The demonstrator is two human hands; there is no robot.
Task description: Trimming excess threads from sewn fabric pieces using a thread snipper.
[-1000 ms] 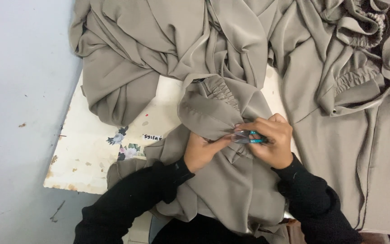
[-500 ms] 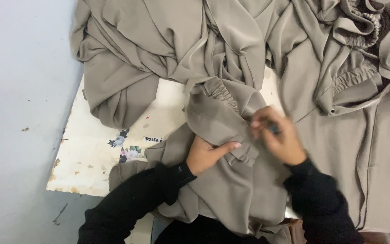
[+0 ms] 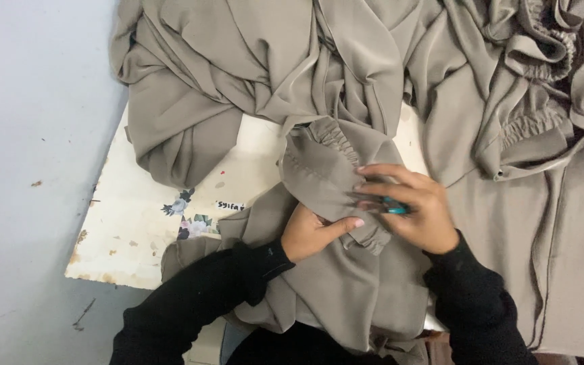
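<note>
A taupe garment piece with a gathered elastic cuff (image 3: 329, 169) lies bunched over the white table (image 3: 136, 223). My left hand (image 3: 312, 233) pinches a fold of this fabric just below the cuff. My right hand (image 3: 410, 206) rests on the same fabric to the right and holds a small teal-handled cutting tool (image 3: 393, 208), mostly hidden by the fingers. Both arms wear black sleeves.
More taupe fabric (image 3: 251, 74) is heaped across the far side of the table, with further elastic-gathered pieces (image 3: 535, 88) at the right. The worn table edge (image 3: 92, 274) drops to a pale blue-grey floor (image 3: 28, 169) on the left. A small flower sticker (image 3: 194, 223) marks the tabletop.
The cuff fabric has been turned and pulled slightly to the right. My right hand has shifted along it with the teal tool, while my left hand has kept its pinch.
</note>
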